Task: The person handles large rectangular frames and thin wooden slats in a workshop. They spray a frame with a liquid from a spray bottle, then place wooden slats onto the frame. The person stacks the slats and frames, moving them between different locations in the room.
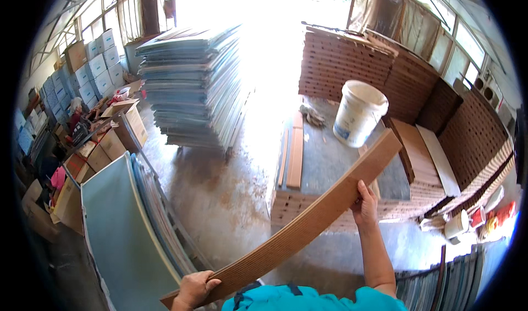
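A long, narrow brown strip [297, 228] with a finely ribbed face slants across the view in front of me. It may be a stack of thin cardboard strips; I cannot tell. My left hand [196, 288] grips its near lower end, thumb on top. Farther up, toward the other end, my right hand [365, 203] holds its lower edge with the thumb over the face. The raised end passes over a low stack with a dark top sheet [317, 162]. On that sheet stand a white plastic bucket [359, 113] and flat brown strips [295, 158].
Tall stacks of brown boards [342, 63] rise behind the dark sheet. Framed panels [189, 88] are piled ahead; others lean in a metal rack [123, 228] at left. Another person [76, 115] sits among cardboard boxes [130, 117]. Buckets [457, 224] stand at right.
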### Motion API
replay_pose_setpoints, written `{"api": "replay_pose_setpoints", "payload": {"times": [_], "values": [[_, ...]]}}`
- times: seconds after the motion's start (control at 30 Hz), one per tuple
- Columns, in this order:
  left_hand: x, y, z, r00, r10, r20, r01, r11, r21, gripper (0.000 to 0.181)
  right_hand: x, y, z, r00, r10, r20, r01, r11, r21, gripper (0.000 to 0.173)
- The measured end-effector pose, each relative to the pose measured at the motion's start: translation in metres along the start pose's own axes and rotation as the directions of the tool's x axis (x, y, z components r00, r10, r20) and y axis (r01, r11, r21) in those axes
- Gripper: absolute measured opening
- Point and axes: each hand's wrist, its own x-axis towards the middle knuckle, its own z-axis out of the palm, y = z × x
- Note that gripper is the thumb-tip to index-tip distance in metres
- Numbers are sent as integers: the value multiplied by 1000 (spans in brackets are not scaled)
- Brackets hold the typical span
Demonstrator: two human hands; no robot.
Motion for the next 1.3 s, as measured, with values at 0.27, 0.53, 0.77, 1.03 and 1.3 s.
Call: {"api": "replay_pose_setpoints", "payload": {"times": [0.27,0.53,0.77,1.03,1.3], "values": [[231,11,-122,978,177,110,-191,973,130,46,154,-24,78,990,-121,-72,134,970,205,28],[414,33,-219,982,186,34,-189,955,230,44,335,-17,140,979,-180,98,134,924,358,32],[554,18,-286,958,287,-22,-264,906,329,51,457,-7,231,981,-192,42,161,906,392,34],[741,1,-361,791,605,-92,-506,731,458,47,591,-19,300,970,-244,-5,215,845,490,44],[942,62,-438,641,763,82,-669,502,548,46,704,-63,334,836,-374,-401,512,794,328,45]]}}
